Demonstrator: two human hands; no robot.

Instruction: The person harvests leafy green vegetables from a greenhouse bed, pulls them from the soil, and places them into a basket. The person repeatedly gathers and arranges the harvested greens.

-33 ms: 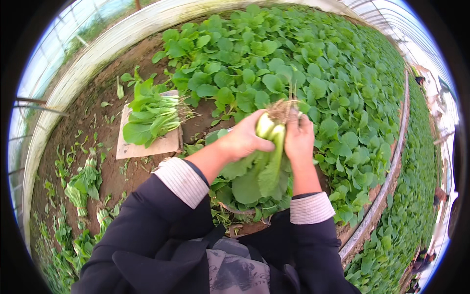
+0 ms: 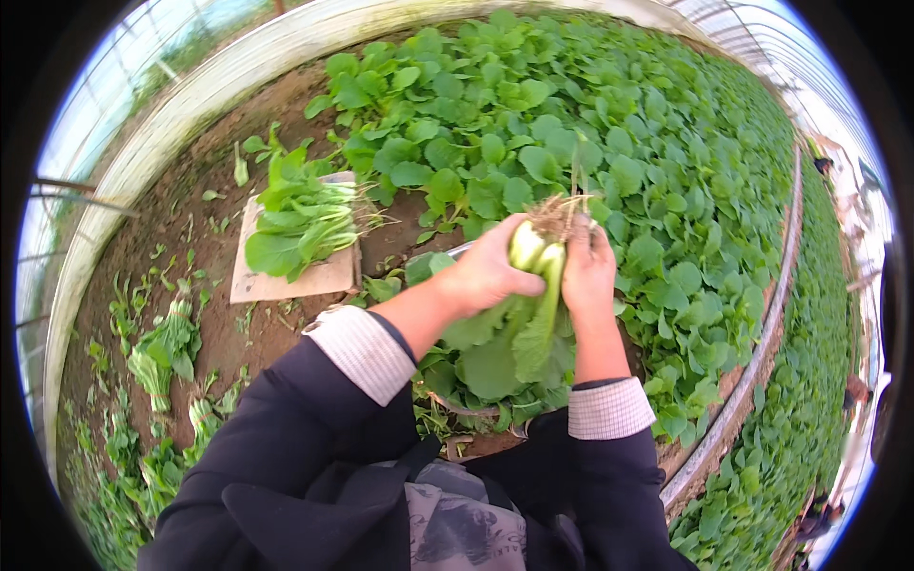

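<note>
Both of my hands hold one pulled leafy green plant [image 2: 519,333] upside down, its pale green stalks and tangled roots [image 2: 557,214] on top and its broad leaves hanging below. My left hand [image 2: 490,271] grips the stalks from the left. My right hand [image 2: 588,271] is closed on them from the right, near the roots. Under the plant, more loose green leaves lie in what looks like a round container [image 2: 476,414], mostly hidden.
A flat board [image 2: 295,281] on the soil to the left carries a bundle of picked greens [image 2: 305,219]. A dense bed of leafy plants [image 2: 590,124] fills the ground ahead and right, edged by a curved rail [image 2: 762,352]. Discarded leaves [image 2: 167,343] litter the soil at left.
</note>
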